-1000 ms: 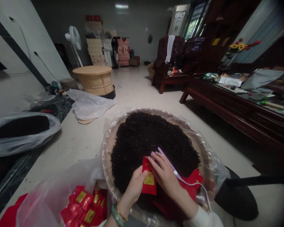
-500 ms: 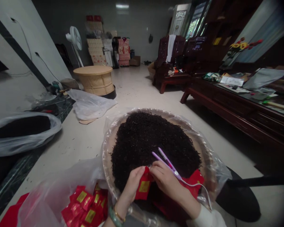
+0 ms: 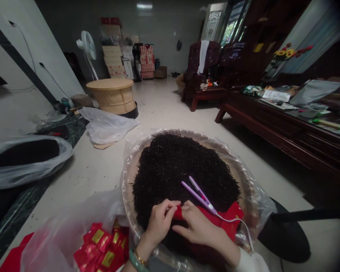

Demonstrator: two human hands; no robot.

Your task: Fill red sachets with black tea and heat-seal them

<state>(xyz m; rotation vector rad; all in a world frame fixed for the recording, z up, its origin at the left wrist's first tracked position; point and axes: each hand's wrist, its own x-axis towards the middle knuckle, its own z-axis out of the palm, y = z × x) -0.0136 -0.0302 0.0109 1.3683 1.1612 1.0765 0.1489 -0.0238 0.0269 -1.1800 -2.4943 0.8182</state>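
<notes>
Between my two hands is a small red packet (image 3: 178,214), mostly covered by fingers. My left hand (image 3: 160,219), with a green bangle at the wrist, pinches the packet's left side. My right hand (image 3: 197,223) grips its right side near the top, thumb apart below. Both are over a round basket (image 3: 128,177) lined with clear plastic and heaped with dark, dry tea leaves (image 3: 175,162). A purple hair straightener (image 3: 200,196) with a white cord lies on the leaves just beyond my right hand, its arms apart. More red packets (image 3: 232,219) lie under and beside it.
At lower left, a plastic bag (image 3: 59,226) holds several red packets (image 3: 102,241) with gold labels. Another bag of dark leaves (image 3: 25,153) stands at far left. A black stand base (image 3: 286,238) is on the right, below a long wooden table (image 3: 274,128). A woven drum-shaped stand (image 3: 110,94) is further back.
The packet has tipped so its gold label no longer shows. My fingers have shifted along its top edge, and my right thumb has moved out below. The view has shifted slightly.
</notes>
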